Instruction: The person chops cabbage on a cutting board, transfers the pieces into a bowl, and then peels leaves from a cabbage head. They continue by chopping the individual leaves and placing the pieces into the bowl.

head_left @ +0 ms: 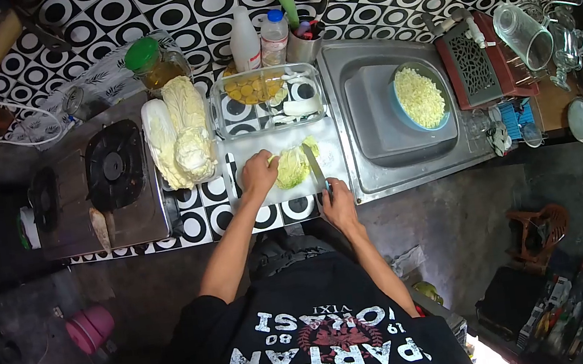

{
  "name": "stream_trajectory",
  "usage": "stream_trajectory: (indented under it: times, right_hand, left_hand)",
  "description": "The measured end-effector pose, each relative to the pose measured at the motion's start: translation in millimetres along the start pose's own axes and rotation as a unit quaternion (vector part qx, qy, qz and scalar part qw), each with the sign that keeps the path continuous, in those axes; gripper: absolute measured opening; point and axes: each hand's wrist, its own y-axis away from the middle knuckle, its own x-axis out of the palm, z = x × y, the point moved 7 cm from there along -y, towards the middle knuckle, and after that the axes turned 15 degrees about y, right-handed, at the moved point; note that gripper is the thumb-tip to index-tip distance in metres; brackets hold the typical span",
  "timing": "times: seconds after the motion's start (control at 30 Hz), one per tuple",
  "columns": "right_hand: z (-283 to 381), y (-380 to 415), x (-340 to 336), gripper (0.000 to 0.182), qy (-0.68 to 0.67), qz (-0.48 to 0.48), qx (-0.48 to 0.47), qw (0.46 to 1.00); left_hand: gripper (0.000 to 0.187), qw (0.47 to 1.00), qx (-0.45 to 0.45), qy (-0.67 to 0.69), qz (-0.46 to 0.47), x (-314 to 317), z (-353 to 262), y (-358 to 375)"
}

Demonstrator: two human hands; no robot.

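A piece of pale green cabbage (293, 169) lies on a white cutting board (335, 149). My left hand (259, 174) presses on its left side with the fingers curled. In my right hand (338, 204) is the handle of a knife (314, 167), whose blade points away from me at the right side of the cabbage. A small leafy bit (310, 141) lies by the blade tip. Behind the board, a divided glass dish (217, 118) holds yellow slices and white pieces. Whole cabbages (185, 115) are stacked left of the board.
To the right, a metal sink (370, 172) holds a blue bowl (395, 100) of chopped pale pieces. A stove (143, 222) stands left. Behind are a green-lidded jar (153, 66), a white bottle (244, 41), a blue-capped bottle (275, 38) and a utensil cup (304, 48).
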Motion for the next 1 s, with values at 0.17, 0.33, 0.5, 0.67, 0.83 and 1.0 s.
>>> stream_trajectory:
  times: [0.17, 0.33, 0.5, 0.67, 0.83, 1.0]
  right_hand:
    - [19.2, 1.5, 16.3, 0.036, 0.021, 0.008, -0.059, 0.998]
    - [23.3, -2.6, 32.6, 0.047, 0.050, 0.061, -0.029, 0.996]
    - [40.2, -3.4, 42.9, 0.063, 0.118, 0.159, -0.015, 0.980]
    - [26.8, -6.0, 68.4, 0.046, 0.117, 0.174, 0.023, 0.977]
    - [37.9, -9.8, 59.6, 0.038, 0.104, 0.193, 0.052, 0.974]
    - [36.5, -14.9, 71.4, 0.028, 0.120, 0.192, 0.083, 0.970]
  left_hand:
    - [0.035, 0.991, 0.064, -0.002, -0.119, -17.3, -5.0, 13.5]
    - [0.046, 0.974, 0.216, -0.051, 0.033, 9.8, -32.9, 14.2]
    - [0.039, 0.981, 0.168, -0.039, 0.091, 24.9, -20.3, 0.1]
    - [0.030, 0.982, 0.175, -0.027, 0.066, 28.2, -10.4, -0.3]
    - [0.027, 0.979, 0.187, -0.023, 0.074, 27.4, -11.0, -1.3]
    - [0.031, 0.973, 0.215, -0.007, 0.080, 27.9, -10.8, -6.6]
